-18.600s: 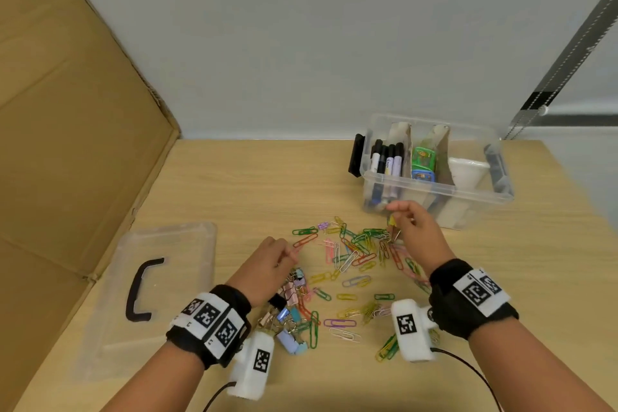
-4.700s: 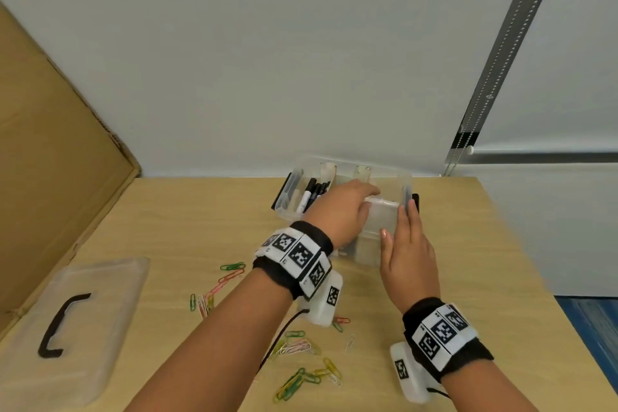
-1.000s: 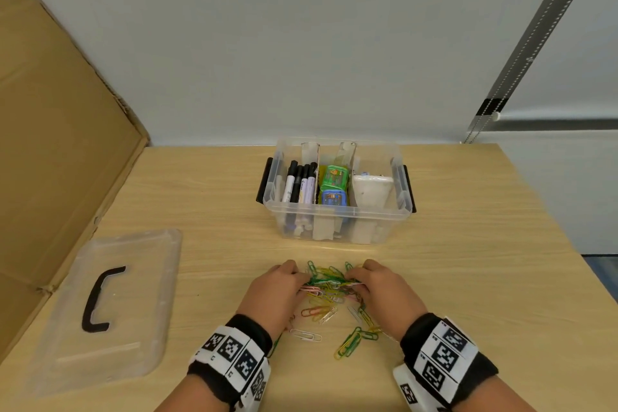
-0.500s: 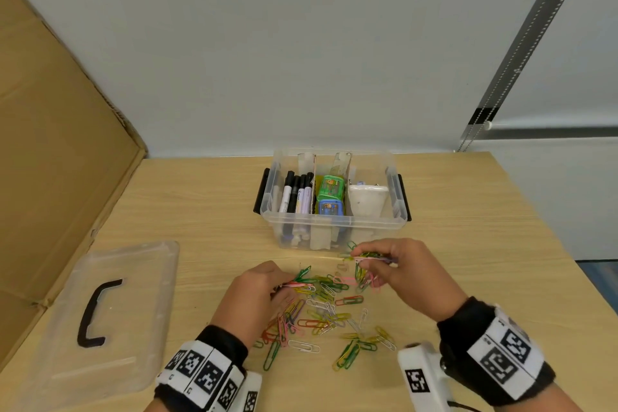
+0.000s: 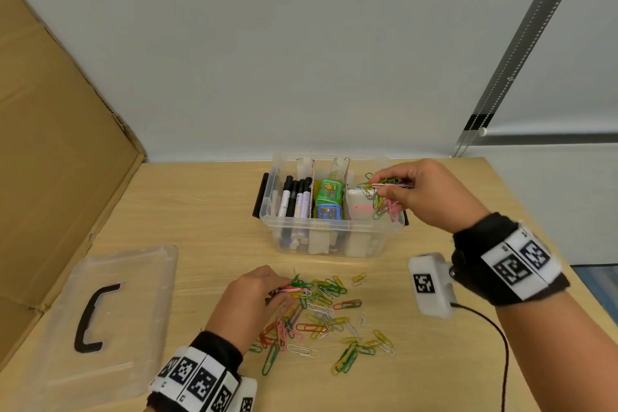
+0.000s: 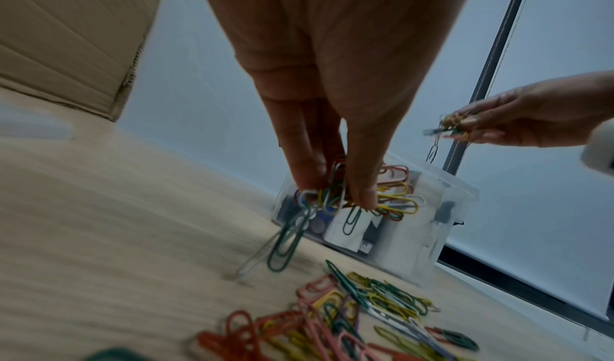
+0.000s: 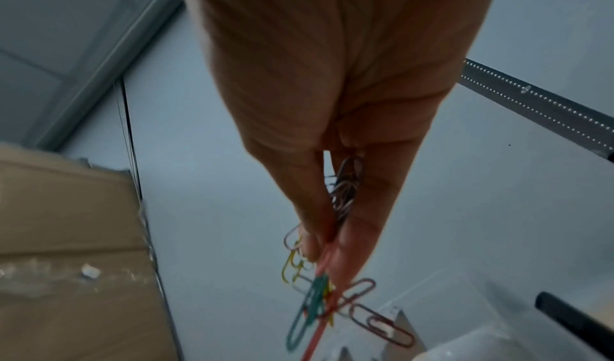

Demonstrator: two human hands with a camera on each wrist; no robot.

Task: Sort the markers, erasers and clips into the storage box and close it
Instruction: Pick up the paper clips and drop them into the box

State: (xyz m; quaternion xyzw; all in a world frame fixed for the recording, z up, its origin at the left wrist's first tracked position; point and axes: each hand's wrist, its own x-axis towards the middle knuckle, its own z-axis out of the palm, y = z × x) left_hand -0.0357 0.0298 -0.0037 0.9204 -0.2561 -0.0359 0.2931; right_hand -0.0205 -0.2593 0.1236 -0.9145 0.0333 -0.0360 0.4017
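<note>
The clear storage box [image 5: 334,237] stands open mid-table, with black markers [image 5: 296,199] in its left section and green and blue erasers [image 5: 329,201] in the middle one. My right hand [image 5: 384,187] pinches a bunch of coloured paper clips [image 5: 384,202] above the box's right section; the clips [image 7: 319,293] dangle from its fingertips. My left hand [image 5: 279,288] pinches another bunch of clips [image 6: 335,198] just above the loose pile of clips [image 5: 327,314] on the table in front of the box.
The clear lid [image 5: 100,321] with a black handle lies flat at the left. A brown cardboard sheet [image 5: 57,150] leans along the left side. A white container [image 5: 359,207] sits in the box's right section. A black cable [image 5: 501,354] trails from my right wrist.
My right hand has lifted its bunch of clips from the pile and carried it back over the box's right section. My left hand has gathered clips at the pile.
</note>
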